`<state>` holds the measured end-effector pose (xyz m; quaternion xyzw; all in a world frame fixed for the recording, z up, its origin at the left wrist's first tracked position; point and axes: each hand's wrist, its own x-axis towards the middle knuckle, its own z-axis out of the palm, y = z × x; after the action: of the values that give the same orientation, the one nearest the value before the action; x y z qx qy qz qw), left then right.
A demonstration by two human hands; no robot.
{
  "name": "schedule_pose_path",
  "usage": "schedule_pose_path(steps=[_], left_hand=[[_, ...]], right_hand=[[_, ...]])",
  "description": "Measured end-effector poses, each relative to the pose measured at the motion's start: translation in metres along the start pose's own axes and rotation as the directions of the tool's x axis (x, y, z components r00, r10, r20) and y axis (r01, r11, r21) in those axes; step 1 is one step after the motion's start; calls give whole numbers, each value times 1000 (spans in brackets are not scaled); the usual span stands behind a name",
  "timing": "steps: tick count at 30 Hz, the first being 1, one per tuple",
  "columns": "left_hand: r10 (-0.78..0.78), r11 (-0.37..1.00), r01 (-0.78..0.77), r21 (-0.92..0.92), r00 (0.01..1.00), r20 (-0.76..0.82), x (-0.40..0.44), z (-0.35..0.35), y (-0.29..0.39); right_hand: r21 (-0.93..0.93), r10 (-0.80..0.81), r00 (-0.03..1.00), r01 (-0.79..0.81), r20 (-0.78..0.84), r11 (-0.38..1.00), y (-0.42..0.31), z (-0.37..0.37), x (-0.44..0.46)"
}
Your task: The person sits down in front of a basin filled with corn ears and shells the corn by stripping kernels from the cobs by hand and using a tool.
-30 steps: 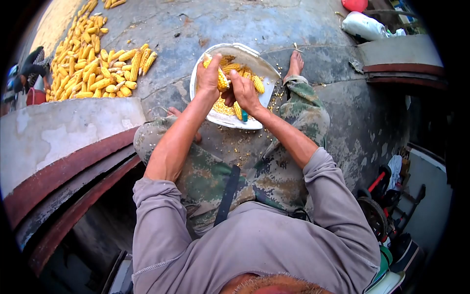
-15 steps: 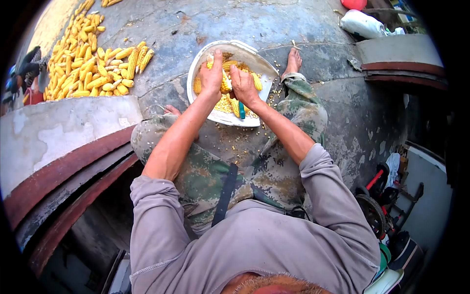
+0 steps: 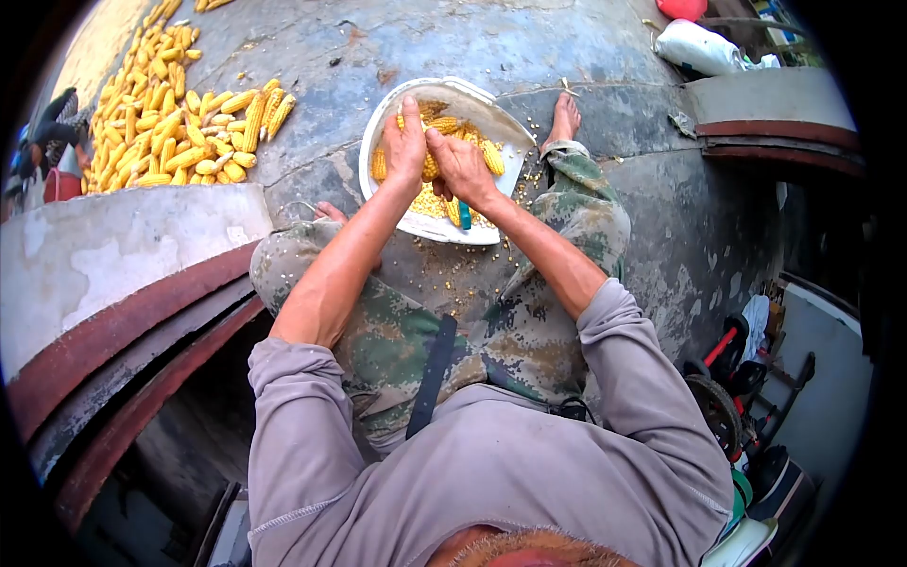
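Observation:
Over the white basin [image 3: 370, 161], my left hand [image 3: 405, 149] is wrapped round an ear of corn [image 3: 431, 169], most of which the fingers hide. Pressed up against it from the right, my right hand [image 3: 461, 168] is closed, thumb towards the ear. A teal handle [image 3: 465, 215] sticks out below the right hand; the working end of this tool is hidden. Loose kernels [image 3: 431, 203] cover the near part of the basin. More yellow ears [image 3: 492, 157] lie at its far and right sides.
A large heap of corn ears [image 3: 170, 132] lies on the concrete floor at the left. Spilled kernels [image 3: 453, 283] dot the floor between my legs. A white sack [image 3: 699, 47] and a red object [image 3: 682, 8] are at the far right. Curved ledges [image 3: 779, 99] flank both sides.
My right hand has moved slightly left and up against my left hand, covering more of the ear. My left hand has turned a little. The basin stays put.

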<state>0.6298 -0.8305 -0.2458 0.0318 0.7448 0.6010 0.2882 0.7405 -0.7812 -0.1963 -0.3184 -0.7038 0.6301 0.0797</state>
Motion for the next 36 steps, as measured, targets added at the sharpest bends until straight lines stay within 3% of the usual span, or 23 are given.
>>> schedule_pose_path(steps=[7,9,11,13,15,17,24,29,30,31,33,35,36], left_hand=[[67,996,-69,62,997,26,8,-6,-23],[-29,998,39,-58,987,158,16,-10,-29],[4,999,2,-42,990,140,12,-6,-24],[33,999,-29,-29,992,120,9,-6,-22],[47,998,-41,-38,986,159,11,-6,-17],[65,998,-65,-4,987,150,3,-6,-9],[91,991,-103,81,986,138,-5,-6,-8],[90,991,-103,84,985,150,-6,-4,-14],[60,993,-77,86,979,193,-8,-5,-11],[61,993,-79,87,979,196,-9,-4,-8],[122,992,-128,13,971,205,-13,-3,-2],[67,998,-69,0,973,219,0,-3,-10],[8,1000,-7,-4,972,235,5,-4,-15]], right_hand=[[-4,14,1000,-14,-18,1000,11,6,-5],[-9,9,999,-9,-36,1000,19,6,-2],[-78,-85,983,73,-162,994,27,7,4],[-96,-104,981,89,-163,991,28,5,3],[126,21,995,-9,-96,992,18,2,2],[144,103,993,-93,-64,985,17,1,5],[-48,44,997,-47,-62,998,15,2,7],[-336,-241,941,154,-237,929,41,10,14],[-245,-100,963,37,-251,969,48,8,16],[-243,-101,962,37,-254,969,53,8,18],[-318,-289,902,186,-320,930,63,8,24],[-273,-314,894,231,-319,934,51,1,22],[-78,-85,965,67,-250,995,46,-4,19]])
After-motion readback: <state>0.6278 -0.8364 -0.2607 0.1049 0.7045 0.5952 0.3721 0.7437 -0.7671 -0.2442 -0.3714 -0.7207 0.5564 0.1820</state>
